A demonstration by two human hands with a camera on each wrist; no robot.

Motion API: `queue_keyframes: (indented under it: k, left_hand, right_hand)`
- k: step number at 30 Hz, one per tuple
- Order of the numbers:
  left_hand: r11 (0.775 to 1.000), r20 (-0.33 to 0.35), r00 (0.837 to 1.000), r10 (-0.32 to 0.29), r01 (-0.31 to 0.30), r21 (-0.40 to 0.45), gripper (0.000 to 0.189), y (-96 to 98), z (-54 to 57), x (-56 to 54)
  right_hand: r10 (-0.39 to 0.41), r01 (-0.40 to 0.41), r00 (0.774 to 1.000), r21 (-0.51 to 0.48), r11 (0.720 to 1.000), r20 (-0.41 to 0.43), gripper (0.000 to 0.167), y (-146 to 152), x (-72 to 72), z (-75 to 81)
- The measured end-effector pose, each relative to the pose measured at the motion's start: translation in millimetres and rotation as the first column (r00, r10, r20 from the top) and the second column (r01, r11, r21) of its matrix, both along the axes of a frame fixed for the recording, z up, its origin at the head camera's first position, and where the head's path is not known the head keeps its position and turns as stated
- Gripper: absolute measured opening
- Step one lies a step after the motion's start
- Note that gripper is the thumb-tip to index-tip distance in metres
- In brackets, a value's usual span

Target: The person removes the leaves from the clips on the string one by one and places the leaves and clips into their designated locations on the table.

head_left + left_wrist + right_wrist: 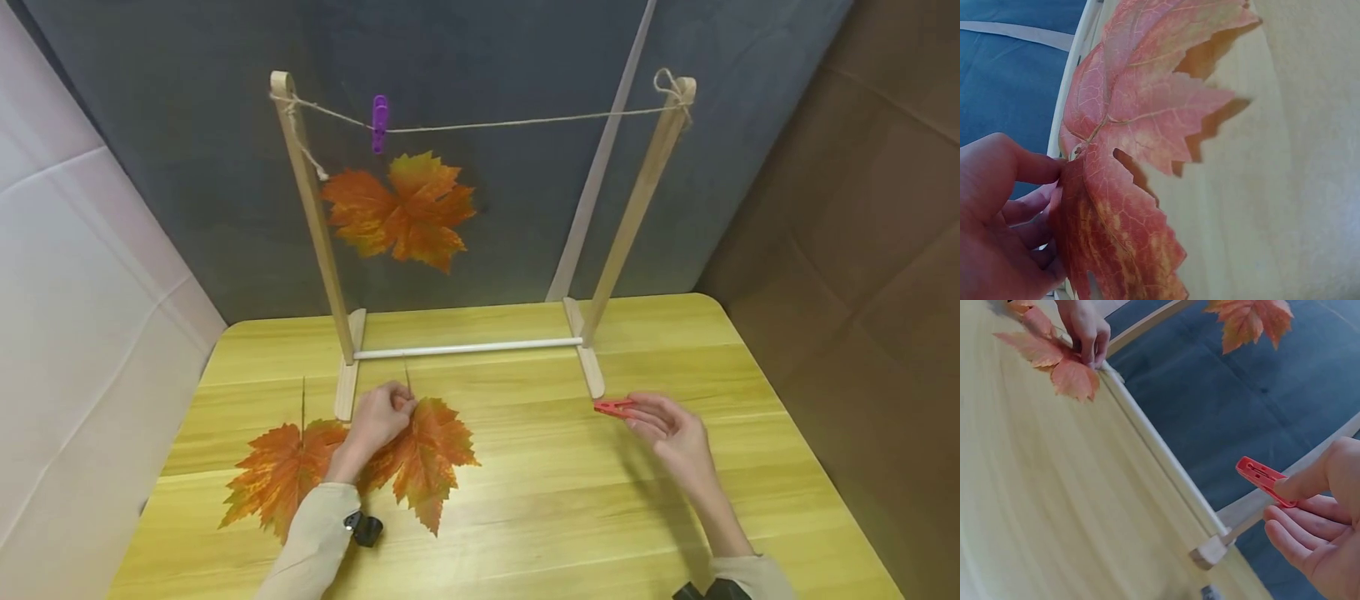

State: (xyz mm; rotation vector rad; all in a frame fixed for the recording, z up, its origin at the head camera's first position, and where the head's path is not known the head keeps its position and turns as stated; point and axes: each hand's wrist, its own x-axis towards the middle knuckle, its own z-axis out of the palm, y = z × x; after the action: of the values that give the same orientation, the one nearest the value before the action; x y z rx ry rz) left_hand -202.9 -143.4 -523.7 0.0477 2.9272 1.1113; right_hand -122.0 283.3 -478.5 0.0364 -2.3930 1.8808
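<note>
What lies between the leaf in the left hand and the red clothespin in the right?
In the head view, only bare tabletop shows between the leaf and the red clothespin; a foot of the stand ends right by the clothespin.

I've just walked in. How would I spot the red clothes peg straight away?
Look for the wooden frame standing on the yellow table, and in the head view find the near end of its right foot. Close by, the person's right hand pinches the small red peg. Its colour sets it apart: the peg up on the string is purple.
</note>
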Motion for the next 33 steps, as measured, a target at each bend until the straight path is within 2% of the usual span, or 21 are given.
queue_keyframes:
  k: [5, 14, 26, 33]
  left_hand:
    - [1.000, -0.012, 1.000, 0.023, -0.023, 0.003, 0.014, -1.2, -3.6, 0.8]
    - [0.999, -0.053, 0.998, 0.036, -0.037, -0.018, 0.014, -3.9, -7.1, 0.1]
    - [0.998, -0.066, 0.997, 0.051, -0.053, -0.039, 0.021, -4.1, -9.8, 2.1]
    - [0.998, -0.072, 0.996, 0.057, -0.059, -0.034, 0.026, -5.5, -11.5, 2.7]
  right_hand:
    - [-0.008, 0.007, 0.999, 0.034, 0.999, 0.031, 0.040, 5.1, 2.8, -16.1]
    - [-0.073, 0.069, 0.991, 0.039, 0.997, 0.111, 0.041, 18.4, 5.9, -40.2]
    - [-0.155, 0.130, 0.964, 0.125, 0.984, 0.218, 0.043, 24.2, 4.9, -57.8]
    - [-0.188, 0.152, 0.961, 0.179, 0.972, 0.204, 0.039, 28.0, 3.5, -64.5]
